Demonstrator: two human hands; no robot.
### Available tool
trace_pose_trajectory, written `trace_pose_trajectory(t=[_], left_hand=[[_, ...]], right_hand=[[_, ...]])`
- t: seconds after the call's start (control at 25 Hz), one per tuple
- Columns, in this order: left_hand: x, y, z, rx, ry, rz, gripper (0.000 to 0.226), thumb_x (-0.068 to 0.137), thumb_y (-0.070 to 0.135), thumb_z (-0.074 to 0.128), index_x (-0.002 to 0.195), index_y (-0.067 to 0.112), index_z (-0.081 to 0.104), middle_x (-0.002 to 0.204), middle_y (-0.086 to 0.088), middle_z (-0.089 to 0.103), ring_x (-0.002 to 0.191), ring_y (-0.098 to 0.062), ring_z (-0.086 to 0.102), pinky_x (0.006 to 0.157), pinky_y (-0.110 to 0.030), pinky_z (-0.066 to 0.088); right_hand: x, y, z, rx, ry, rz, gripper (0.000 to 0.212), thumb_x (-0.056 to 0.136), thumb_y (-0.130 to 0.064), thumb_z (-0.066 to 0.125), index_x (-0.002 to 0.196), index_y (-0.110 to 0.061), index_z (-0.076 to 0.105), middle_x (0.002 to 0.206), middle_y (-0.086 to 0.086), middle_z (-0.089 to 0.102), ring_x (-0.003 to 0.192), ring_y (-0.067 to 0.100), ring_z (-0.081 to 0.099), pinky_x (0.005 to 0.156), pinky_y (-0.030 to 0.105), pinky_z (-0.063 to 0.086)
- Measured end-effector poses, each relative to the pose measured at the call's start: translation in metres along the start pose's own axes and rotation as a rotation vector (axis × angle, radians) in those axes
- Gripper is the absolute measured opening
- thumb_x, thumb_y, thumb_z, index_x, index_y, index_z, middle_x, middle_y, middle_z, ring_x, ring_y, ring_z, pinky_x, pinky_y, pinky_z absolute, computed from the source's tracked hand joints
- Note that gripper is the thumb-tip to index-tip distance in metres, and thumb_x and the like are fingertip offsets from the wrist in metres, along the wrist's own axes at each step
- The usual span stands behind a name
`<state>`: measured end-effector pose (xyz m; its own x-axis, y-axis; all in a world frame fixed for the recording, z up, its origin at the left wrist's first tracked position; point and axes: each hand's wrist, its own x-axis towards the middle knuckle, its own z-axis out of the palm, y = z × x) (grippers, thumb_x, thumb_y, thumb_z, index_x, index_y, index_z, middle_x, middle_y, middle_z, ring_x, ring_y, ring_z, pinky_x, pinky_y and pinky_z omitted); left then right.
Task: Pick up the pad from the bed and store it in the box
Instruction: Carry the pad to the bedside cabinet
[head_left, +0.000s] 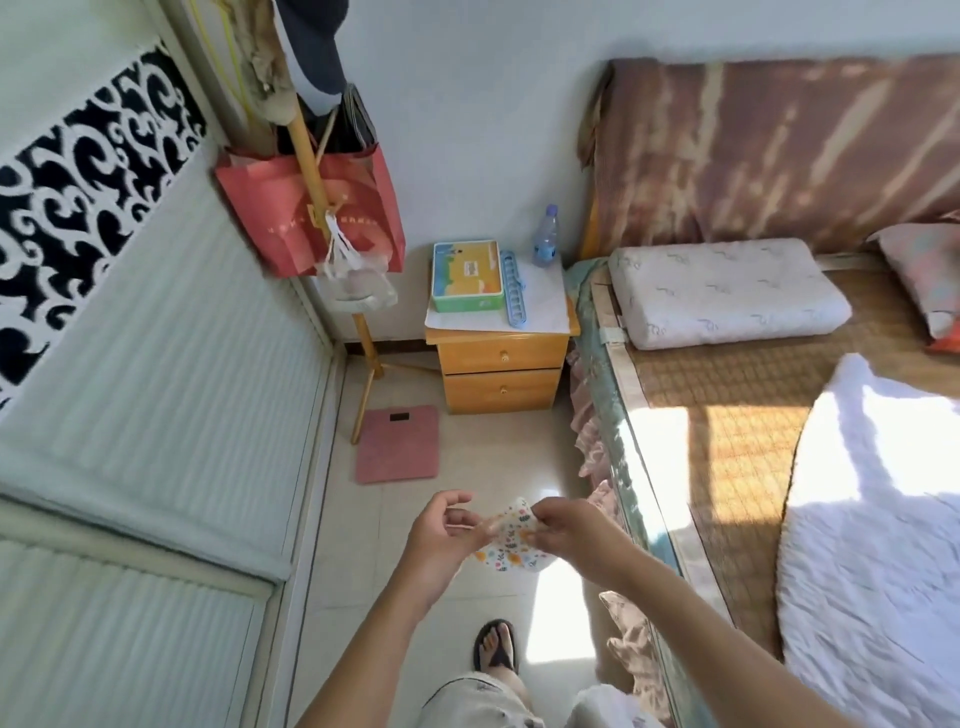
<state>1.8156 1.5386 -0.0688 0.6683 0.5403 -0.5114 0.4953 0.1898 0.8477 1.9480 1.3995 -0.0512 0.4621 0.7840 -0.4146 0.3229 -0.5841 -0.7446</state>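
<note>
A small white pad (511, 545) with a colourful flower print hangs in the air above the floor, just left of the bed (727, 415). My right hand (571, 535) pinches its upper right edge. My left hand (441, 530) touches its left side with curled fingers, partly covering it. The box (466, 283), green-rimmed with a yellow and blue picture lid, lies shut on the wooden nightstand (501, 364) ahead, well beyond both hands.
A blue clip rack (513, 288) and a water bottle (545, 236) share the nightstand top. A pink scale (397, 444) lies on the tiled floor. A coat stand with a red bag (311, 208) rises at the left. Pillow (727, 291) and white blanket (872, 545) cover the bed.
</note>
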Motion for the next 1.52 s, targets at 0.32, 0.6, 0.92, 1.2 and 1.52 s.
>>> trace_pose_trajectory(t=[0.32, 0.6, 0.92, 1.2, 1.52], left_hand=[[0.141, 0.083, -0.012, 0.023, -0.089, -0.144, 0.060, 0.070, 0.071, 0.050, 0.101, 0.022, 0.067, 0.097, 0.007, 0.073, 0.092, -0.013, 0.069, 0.086, -0.036, 0.056], [0.262, 0.153, 0.005, -0.151, 0.099, -0.130, 0.027, 0.084, 0.039, 0.064, 0.070, 0.017, 0.068, 0.064, 0.005, 0.074, 0.055, -0.005, 0.070, 0.042, -0.017, 0.051], [0.373, 0.229, 0.014, -0.305, 0.141, -0.143, 0.016, 0.093, 0.028, 0.054, 0.087, 0.019, 0.065, 0.083, -0.002, 0.074, 0.072, -0.017, 0.072, 0.052, -0.027, 0.059], [0.428, 0.257, -0.008, -0.295, 0.155, -0.194, 0.008, 0.091, 0.007, 0.058, 0.089, 0.011, 0.065, 0.081, -0.005, 0.072, 0.053, -0.006, 0.070, 0.047, -0.019, 0.057], [0.497, 0.285, -0.066, -0.285, 0.106, -0.141, 0.007, 0.089, 0.009, 0.062, 0.091, 0.009, 0.068, 0.084, -0.005, 0.073, 0.065, -0.009, 0.072, 0.055, -0.021, 0.061]], right_hand=[[0.123, -0.021, -0.084, 0.559, 0.086, 0.147, 0.009, 0.087, -0.008, 0.064, 0.095, -0.013, 0.067, 0.097, 0.004, 0.073, 0.094, 0.022, 0.070, 0.078, 0.032, 0.060], [0.243, -0.016, -0.164, 0.795, 0.014, 0.180, 0.023, 0.086, -0.015, 0.067, 0.108, -0.011, 0.064, 0.105, 0.011, 0.073, 0.093, 0.023, 0.072, 0.072, 0.035, 0.063], [0.364, -0.021, -0.255, 0.842, 0.082, 0.232, 0.013, 0.091, -0.021, 0.060, 0.094, -0.011, 0.068, 0.099, 0.010, 0.073, 0.089, 0.023, 0.073, 0.060, 0.028, 0.062], [0.432, -0.030, -0.273, 0.880, 0.098, 0.280, 0.017, 0.087, -0.018, 0.065, 0.098, -0.005, 0.065, 0.103, 0.013, 0.073, 0.094, 0.026, 0.072, 0.065, 0.033, 0.063], [0.512, -0.058, -0.268, 0.924, 0.103, 0.296, 0.029, 0.078, -0.012, 0.075, 0.103, -0.007, 0.061, 0.090, 0.006, 0.077, 0.087, 0.022, 0.074, 0.066, 0.033, 0.063]])
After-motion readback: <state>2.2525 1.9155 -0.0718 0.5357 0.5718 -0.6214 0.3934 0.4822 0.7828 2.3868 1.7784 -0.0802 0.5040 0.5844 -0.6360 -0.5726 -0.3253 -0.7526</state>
